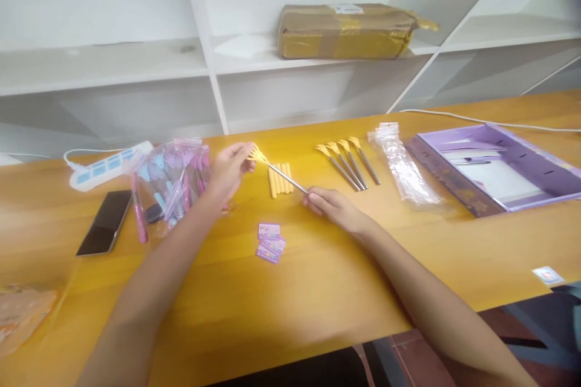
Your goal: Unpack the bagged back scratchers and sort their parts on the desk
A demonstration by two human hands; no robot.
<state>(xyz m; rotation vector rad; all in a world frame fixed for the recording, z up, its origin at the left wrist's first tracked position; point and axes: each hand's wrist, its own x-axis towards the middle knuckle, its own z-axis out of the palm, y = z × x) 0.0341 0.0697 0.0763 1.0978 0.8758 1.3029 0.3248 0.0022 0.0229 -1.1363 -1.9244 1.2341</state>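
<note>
Between my two hands, a back scratcher (287, 178) with a yellow hand-shaped head and a metal rod slants above the table. My left hand (230, 170) pinches its yellow head; my right hand (333, 205) is closed round the lower end of the rod. Just behind the rod lie several yellow handle tubes (280, 181) in a row. To the right, several more yellow-headed back scratchers (347, 163) lie side by side, with no tubes on their rods. Small purple cards (271, 243) overlap on the table in front of my hands.
At left are bagged pink and blue back scratchers (175, 178), a phone (105, 222) and a power strip (111, 165). Clear plastic bags (406, 166) lie beside a purple box (481, 202) at right. A taped carton (347, 33) sits on the shelf behind.
</note>
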